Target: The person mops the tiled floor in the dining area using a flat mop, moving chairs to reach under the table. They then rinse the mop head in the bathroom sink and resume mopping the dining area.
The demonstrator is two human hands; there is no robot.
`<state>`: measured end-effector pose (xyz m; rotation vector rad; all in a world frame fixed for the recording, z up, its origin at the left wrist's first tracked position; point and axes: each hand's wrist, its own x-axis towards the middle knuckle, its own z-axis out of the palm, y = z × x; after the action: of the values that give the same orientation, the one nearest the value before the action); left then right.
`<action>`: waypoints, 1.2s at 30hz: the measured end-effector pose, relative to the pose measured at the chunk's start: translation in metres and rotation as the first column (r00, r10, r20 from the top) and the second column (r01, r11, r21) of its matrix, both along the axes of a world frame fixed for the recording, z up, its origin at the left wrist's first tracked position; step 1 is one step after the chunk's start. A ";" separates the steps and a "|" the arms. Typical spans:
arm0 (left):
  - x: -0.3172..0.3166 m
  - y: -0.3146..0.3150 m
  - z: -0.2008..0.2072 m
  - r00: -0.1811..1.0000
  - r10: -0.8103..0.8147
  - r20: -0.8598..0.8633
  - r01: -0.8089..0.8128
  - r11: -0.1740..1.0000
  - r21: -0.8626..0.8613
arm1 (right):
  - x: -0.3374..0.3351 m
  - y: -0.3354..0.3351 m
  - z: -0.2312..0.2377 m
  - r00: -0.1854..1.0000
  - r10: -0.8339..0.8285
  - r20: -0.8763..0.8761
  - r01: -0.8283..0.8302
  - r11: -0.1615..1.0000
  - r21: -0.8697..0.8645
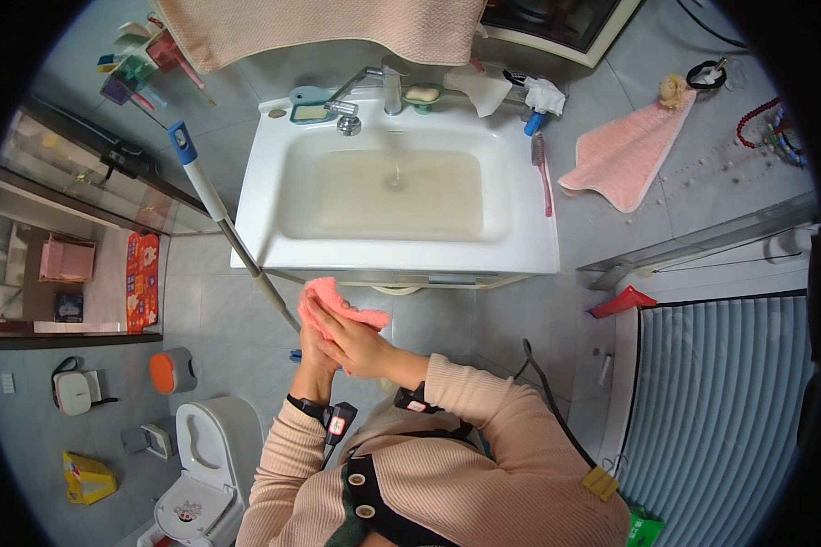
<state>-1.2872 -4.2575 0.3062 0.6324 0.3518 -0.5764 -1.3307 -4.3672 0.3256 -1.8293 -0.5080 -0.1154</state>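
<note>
Between my two hands is a bunched coral-pink cloth, held in front of the sink's near edge, left of its middle. My left hand has it against the palm, partly hidden behind the other hand. Across it lies my right hand, pressing the cloth from the right side. Cloudy water stands in the white sink. The chrome faucet rises at the sink's back rim, with its spout head over the basin.
A mop handle leans along the sink's left side. Soap dishes sit on the back rim; a pink hairbrush lies on the right rim. A pink towel hangs at right. The toilet stands lower left.
</note>
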 end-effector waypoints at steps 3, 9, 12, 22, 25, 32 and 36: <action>-0.003 -0.011 0.006 0.984 -0.171 -0.058 0.170 0.985 -0.023 | -0.013 -0.027 -0.014 0.999 -0.018 0.051 0.030 0.969 -0.246; -0.015 -0.062 -0.002 0.856 -0.516 0.022 0.513 0.854 0.081 | -0.026 -0.066 -0.075 0.903 -0.423 -0.075 0.421 0.840 0.343; -0.011 -0.056 -0.025 0.714 -0.690 -0.119 0.642 0.579 0.502 | -0.023 -0.130 -0.078 0.687 -0.717 0.116 0.707 0.697 0.120; 0.187 0.075 0.000 0.601 -0.261 0.756 -0.799 -0.164 0.578 | -0.020 -0.300 -0.110 0.625 -0.652 0.430 0.678 0.181 -0.712; 0.231 0.087 0.011 0.672 -0.245 0.698 -0.727 -0.044 0.685 | -0.017 -0.273 -0.115 0.499 -0.729 0.468 0.828 0.243 -0.505; 0.151 0.117 0.040 0.845 0.025 0.535 -0.512 0.328 0.794 | -0.017 -0.079 -0.181 0.762 -0.436 -0.479 0.470 0.881 -0.054; 0.065 0.150 0.096 0.666 0.250 0.702 -0.736 0.373 0.565 | -0.028 0.043 -0.205 0.561 0.192 -0.805 -0.033 0.977 0.211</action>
<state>-1.2223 -4.1072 0.4018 1.5060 0.2765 0.4924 -1.3590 -4.3245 0.1204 -1.4526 0.0724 0.7588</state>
